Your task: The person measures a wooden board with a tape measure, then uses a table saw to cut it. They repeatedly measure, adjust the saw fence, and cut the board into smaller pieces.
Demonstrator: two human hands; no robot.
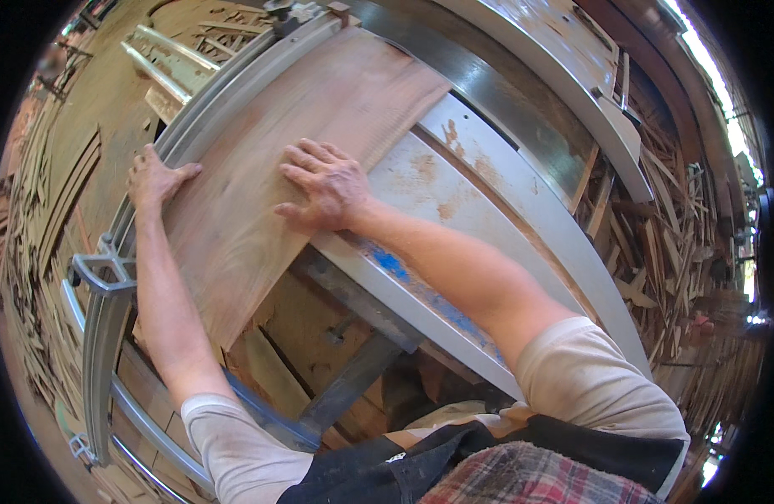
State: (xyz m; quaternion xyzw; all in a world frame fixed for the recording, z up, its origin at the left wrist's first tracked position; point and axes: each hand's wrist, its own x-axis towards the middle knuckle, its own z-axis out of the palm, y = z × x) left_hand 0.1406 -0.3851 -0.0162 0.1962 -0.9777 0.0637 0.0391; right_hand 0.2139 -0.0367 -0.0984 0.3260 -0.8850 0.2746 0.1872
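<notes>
A wide brown wooden board (236, 235) lies across a metal machine table (437, 168), its near end overhanging the table's near edge. Its surface looks slightly blurred. My right hand (324, 186) rests flat on the board's right part with the fingers spread. At the board's left edge, my left hand (156, 176) is hooked over a long metal fence (204, 101), its thumb reaching toward the board. The fence runs along the board's left side; the undersides of both hands are hidden.
A clamp-like metal bracket (105, 270) sits on the fence near my left forearm. Dark steel framing (353, 378) stands below the board's overhang. Scrap strips (656, 235) heap up at the right, and more wooden offcuts (38, 185) lie on the left. Sawdust marks the table.
</notes>
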